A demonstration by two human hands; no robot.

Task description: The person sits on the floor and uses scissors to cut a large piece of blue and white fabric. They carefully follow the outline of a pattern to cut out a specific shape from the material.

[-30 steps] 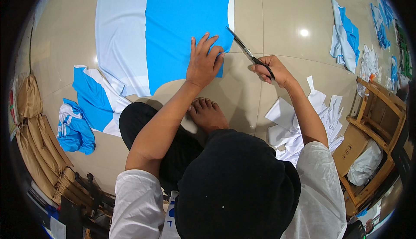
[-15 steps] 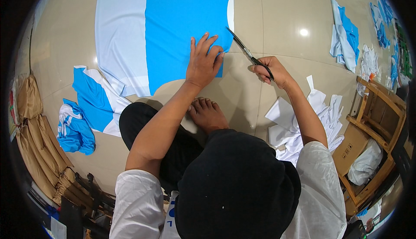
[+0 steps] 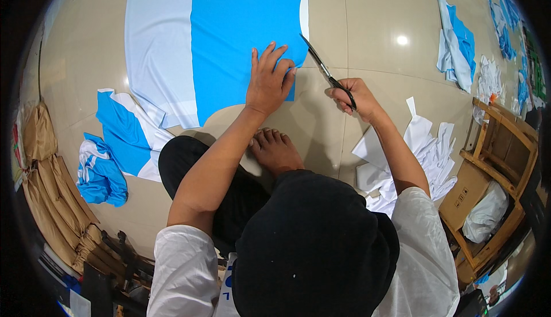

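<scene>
A large piece of blue and white fabric (image 3: 229,35) lies spread on the floor, with a curved cut-out at its right edge and another along its lower edge. My left hand (image 3: 270,81) rests on its blue part near the lower right corner, fingers spread. In my right hand (image 3: 356,96) is a pair of black-handled scissors (image 3: 323,66), gripped by the handles. Their tips point up and left at the fabric's right edge, just below the white curve. The blades look nearly together; whether they have fabric between them I cannot tell.
Blue and white fabric pieces (image 3: 123,127) lie at left, beside a crumpled blue bundle (image 3: 102,182). White scraps (image 3: 422,150) are piled near my right forearm. A wooden frame (image 3: 493,173) with a cardboard box (image 3: 464,197) stands at right. My bare foot (image 3: 278,150) is below the fabric.
My right hand and the scissors have shifted slightly to the left, and the scissor handles have drawn closer together. My left hand stays in place on the fabric.
</scene>
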